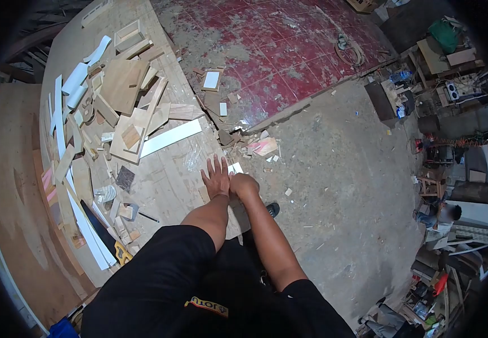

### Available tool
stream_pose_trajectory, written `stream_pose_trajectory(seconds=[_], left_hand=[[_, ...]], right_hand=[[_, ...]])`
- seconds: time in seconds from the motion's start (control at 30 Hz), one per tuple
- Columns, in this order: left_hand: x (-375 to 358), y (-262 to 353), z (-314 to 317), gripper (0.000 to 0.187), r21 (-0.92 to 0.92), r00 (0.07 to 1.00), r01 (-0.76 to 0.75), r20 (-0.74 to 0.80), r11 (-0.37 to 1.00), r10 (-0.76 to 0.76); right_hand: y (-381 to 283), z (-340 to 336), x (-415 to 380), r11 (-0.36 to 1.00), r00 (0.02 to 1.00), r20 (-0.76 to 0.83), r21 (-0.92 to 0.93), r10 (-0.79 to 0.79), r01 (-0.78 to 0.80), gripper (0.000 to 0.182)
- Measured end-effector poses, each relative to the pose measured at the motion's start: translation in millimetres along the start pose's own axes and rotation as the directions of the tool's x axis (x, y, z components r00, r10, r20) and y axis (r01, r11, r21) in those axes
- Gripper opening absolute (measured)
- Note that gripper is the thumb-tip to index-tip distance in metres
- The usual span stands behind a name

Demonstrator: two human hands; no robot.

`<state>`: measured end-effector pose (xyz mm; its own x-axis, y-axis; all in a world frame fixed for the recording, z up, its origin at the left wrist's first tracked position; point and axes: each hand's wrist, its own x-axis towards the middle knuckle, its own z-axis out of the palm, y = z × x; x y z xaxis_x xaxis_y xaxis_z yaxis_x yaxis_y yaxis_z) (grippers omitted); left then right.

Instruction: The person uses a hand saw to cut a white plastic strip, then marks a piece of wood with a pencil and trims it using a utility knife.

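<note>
While left hand (217, 180) splays, right hand (245, 186) curls just behind white piece (235, 168), hold unclear.

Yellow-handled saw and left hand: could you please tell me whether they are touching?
Apart: the head view shows a stretch of tabletop between the saw and the left hand.

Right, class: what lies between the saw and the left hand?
In the head view, small wood scraps and a thin dark stick lie on the table between the saw and the left hand.
</note>
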<state>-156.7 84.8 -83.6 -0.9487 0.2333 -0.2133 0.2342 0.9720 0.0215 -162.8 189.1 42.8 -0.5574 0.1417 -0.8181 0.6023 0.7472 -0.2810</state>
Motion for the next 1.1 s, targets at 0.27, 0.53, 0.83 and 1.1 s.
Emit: stream_pose_trajectory(seconds=[0.27,0.53,0.83,1.1], left_hand=[[-12.6,10.8,-68.8,0.064,-0.122,0.994,0.019,0.109,0.992,-0.005],[-12.5,8.8,-61.8,0.064,-0.148,0.997,0.012,0.082,0.989,0.000],[-12.4,8.2,-61.6,0.066,-0.189,0.998,0.005,0.068,0.982,0.008],[-5.1,8.8,-56.2,0.067,-0.149,0.994,0.027,0.107,0.988,-0.011]], right_hand=[[15.9,0.0,-76.4,0.999,0.999,-0.037,-0.015,-0.038,0.038,0.037],[35.8,12.4,-101.2,0.999,0.949,-0.315,0.022,-0.019,0.028,0.031],[7.5,-14.6,-118.5,0.993,0.965,-0.262,-0.112,-0.003,-0.027,0.027],[19.2,33.9,-14.2,0.998,0.930,-0.364,0.009,-0.055,0.062,0.055]])
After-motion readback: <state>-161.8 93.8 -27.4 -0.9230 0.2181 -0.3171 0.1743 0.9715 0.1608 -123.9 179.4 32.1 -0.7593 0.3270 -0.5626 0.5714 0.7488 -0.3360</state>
